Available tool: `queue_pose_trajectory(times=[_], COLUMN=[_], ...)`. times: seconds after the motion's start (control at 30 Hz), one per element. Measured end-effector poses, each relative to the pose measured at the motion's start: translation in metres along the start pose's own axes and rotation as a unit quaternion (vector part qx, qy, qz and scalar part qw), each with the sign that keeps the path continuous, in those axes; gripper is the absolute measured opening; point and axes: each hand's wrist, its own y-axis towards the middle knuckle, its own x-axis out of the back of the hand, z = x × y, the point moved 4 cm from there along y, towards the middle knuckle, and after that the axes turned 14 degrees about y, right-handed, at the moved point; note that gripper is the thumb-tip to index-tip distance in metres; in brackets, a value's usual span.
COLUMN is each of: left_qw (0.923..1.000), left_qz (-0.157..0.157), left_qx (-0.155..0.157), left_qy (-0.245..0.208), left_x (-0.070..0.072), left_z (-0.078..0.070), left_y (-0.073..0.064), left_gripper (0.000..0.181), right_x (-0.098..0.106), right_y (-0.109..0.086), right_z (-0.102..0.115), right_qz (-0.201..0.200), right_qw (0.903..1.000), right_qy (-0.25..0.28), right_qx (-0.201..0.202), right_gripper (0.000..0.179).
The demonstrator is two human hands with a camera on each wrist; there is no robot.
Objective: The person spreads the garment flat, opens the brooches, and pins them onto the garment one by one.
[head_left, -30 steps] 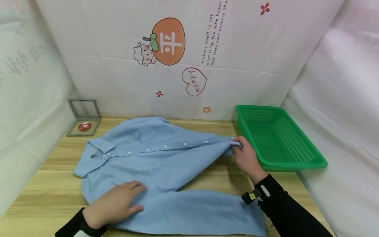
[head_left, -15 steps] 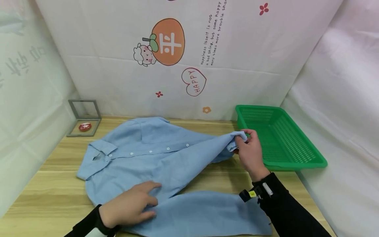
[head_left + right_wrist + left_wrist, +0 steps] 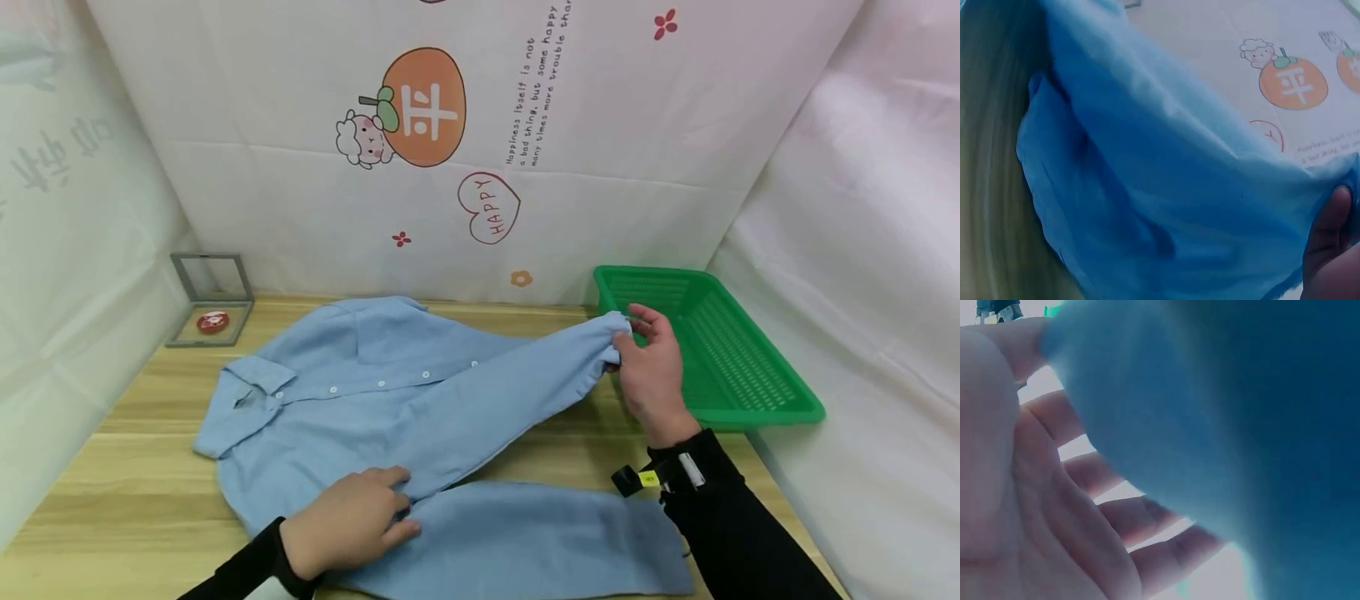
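A light blue button-up shirt lies on the wooden table, its collar to the left and one sleeve stretched to the right along the near side. With thumb and fingers, my right hand pinches the shirt's lower hem and holds that part raised off the table; the right wrist view shows the lifted cloth hanging from the thumb. My left hand rests on the near side of the shirt, fingers spread. In the left wrist view, blue cloth hides the fingertips of the left hand.
Behind my right hand stands a green plastic basket. At the back left sits a small grey open-lidded case with a round red item in it. A printed white cloth hangs behind the table.
My right hand has moved right and up, lifting the hem, and the raised front panel now covers several buttons. The left hand has slid to the right over the shirt.
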Motion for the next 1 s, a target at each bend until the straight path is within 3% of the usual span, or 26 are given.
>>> queue_pose_trajectory(times=[0.13, 0.27, 0.33, 0.43, 0.5, 0.57, 0.7, 0.73, 0.83, 0.9, 1.0], left_qw=[0.9988, 0.9957, 0.9901, 0.9757, 0.9678, 0.9628, 0.9557, 0.9540, 0.9523, 0.9552, 0.9660], left_qz=[-0.020, -0.062, -0.110, -0.179, -0.209, -0.225, -0.247, -0.251, -0.247, -0.233, -0.195], left_qx=[0.019, 0.057, 0.081, 0.116, 0.129, 0.133, 0.135, 0.137, 0.142, 0.142, 0.135], left_qy=[0.041, 0.038, 0.034, 0.049, 0.058, 0.067, 0.086, 0.092, 0.109, 0.114, 0.103], left_x=[0.002, 0.010, 0.016, 0.023, 0.025, 0.025, 0.023, 0.023, 0.021, 0.020, 0.017], left_z=[0.003, 0.006, 0.007, 0.010, 0.012, 0.013, 0.017, 0.017, 0.021, 0.023, 0.027], left_y=[0.000, -0.003, -0.005, -0.009, -0.010, -0.011, -0.013, -0.014, -0.018, -0.019, -0.021], left_gripper=[0.038, 0.035, 0.026, 0.016, 0.021, 0.026, 0.033, 0.036, 0.045, 0.044, 0.035], right_x=[0.003, 0.006, 0.007, 0.012, 0.015, 0.017, 0.016, 0.016, 0.017, 0.019, 0.022], right_y=[-0.004, -0.007, -0.008, -0.011, -0.014, -0.018, -0.026, -0.028, -0.036, -0.042, -0.050], right_z=[0.010, 0.017, 0.019, 0.020, 0.021, 0.021, 0.018, 0.016, 0.008, 0.003, -0.006], right_qz=[-0.001, 0.001, 0.001, 0.011, 0.017, 0.038, 0.123, 0.149, 0.201, 0.218, 0.258], right_qw=[0.9919, 0.9775, 0.9741, 0.9704, 0.9648, 0.9518, 0.9147, 0.9042, 0.8849, 0.8764, 0.8600], right_qy=[-0.107, -0.181, -0.199, -0.217, -0.234, -0.270, -0.357, -0.376, -0.410, -0.423, -0.438], right_qx=[0.067, 0.108, 0.107, 0.106, 0.119, 0.141, 0.145, 0.138, 0.095, 0.077, 0.040], right_gripper=[0.035, 0.023, 0.020, 0.020, 0.022, 0.024, 0.029, 0.030, 0.028, 0.024, 0.016])
